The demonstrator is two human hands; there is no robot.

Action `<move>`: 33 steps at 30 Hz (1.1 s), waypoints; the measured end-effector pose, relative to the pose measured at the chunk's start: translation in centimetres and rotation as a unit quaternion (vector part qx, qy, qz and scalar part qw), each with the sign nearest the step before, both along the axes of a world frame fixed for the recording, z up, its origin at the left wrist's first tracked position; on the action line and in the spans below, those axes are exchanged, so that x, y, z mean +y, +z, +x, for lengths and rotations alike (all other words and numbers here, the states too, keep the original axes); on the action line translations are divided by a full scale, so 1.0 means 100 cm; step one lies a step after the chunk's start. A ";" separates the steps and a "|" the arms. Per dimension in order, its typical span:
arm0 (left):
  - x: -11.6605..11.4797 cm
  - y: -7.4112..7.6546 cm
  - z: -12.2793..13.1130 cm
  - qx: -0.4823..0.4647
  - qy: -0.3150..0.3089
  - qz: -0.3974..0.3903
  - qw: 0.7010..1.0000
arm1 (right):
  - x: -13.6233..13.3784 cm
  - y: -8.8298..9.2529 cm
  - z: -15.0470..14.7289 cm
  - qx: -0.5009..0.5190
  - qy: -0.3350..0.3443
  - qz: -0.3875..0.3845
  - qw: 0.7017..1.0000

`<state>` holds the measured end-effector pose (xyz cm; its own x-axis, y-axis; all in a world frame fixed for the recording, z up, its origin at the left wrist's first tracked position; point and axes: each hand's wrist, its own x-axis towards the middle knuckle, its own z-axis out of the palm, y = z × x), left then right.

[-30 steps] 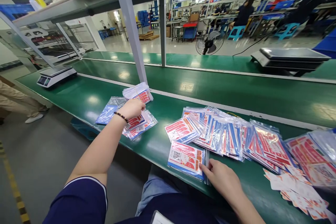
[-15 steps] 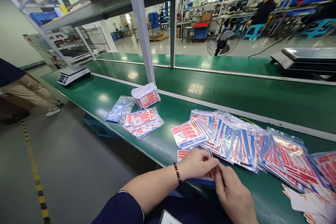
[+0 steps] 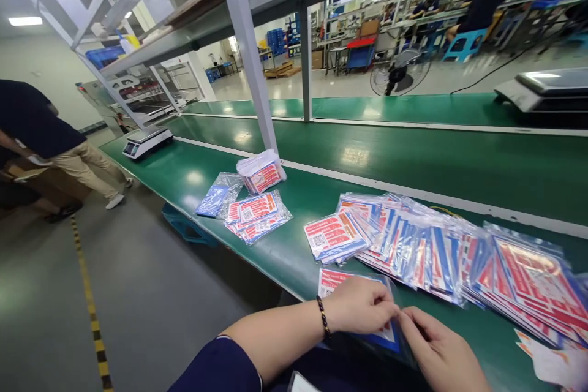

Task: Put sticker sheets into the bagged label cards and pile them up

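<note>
At the table's near edge lies a clear plastic bag [image 3: 331,279] holding a red, white and blue printed card. My left hand [image 3: 361,306], with a dark beaded bracelet on its wrist, reaches across the bag and covers its middle. Its fingers are closed in a pinch at the bag's right edge. Right beside it, my right hand [image 3: 438,343] pinches the same edge between thumb and forefinger, and the fingertips of both hands nearly meet. Just beyond is a small stack of bagged cards [image 3: 334,236], adjoining a long overlapping row of bagged cards [image 3: 413,251].
Loose white-and-orange paper pieces [image 3: 551,361] lie at the lower right. Further left are a card stack [image 3: 261,170], more bagged cards [image 3: 257,215] and a bag with blue contents [image 3: 215,199]. A post [image 3: 250,55] rises behind them. Scales [image 3: 147,141] stand farther off; a person [image 3: 41,122] bends at left.
Both hands and the bag's right edge have shifted slightly right and down in view, showing more of the bag. The camera view has turned a little left. Both hands keep their pinch.
</note>
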<state>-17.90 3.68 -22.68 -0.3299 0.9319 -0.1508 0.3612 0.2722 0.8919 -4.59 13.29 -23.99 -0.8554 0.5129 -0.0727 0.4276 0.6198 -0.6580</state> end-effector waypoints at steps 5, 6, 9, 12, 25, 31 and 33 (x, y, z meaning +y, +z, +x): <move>-0.005 0.005 0.004 0.060 -0.004 0.019 0.998 | -0.003 -0.005 0.002 0.003 -0.078 0.147 0.986; -0.006 0.004 0.003 0.043 -0.005 0.022 0.999 | -0.001 -0.007 0.003 0.002 -0.102 0.169 0.980; -0.008 -0.002 0.001 -0.033 -0.006 0.016 0.999 | 0.003 -0.006 0.009 0.058 -0.126 0.200 0.970; -0.006 -0.007 0.001 -0.079 0.001 0.023 0.997 | -0.004 0.004 0.011 0.172 -0.068 0.218 0.958; -0.032 0.037 0.014 0.127 -0.013 0.382 0.915 | 0.009 -0.007 0.014 0.195 -0.135 -0.410 0.881; -0.042 0.024 -0.009 -0.024 0.080 0.378 0.922 | 0.008 0.006 0.008 0.300 -0.250 -0.636 0.665; -0.040 0.026 -0.003 -0.151 0.041 0.320 0.934 | 0.003 0.007 0.004 0.314 -0.210 -0.648 0.661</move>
<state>-18.16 -0.31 -20.06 -0.4366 0.8363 0.3316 0.0675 -0.3371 0.9391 -4.19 13.63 -23.32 -0.7276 0.5694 -0.3825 -0.2271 -0.7262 -0.6489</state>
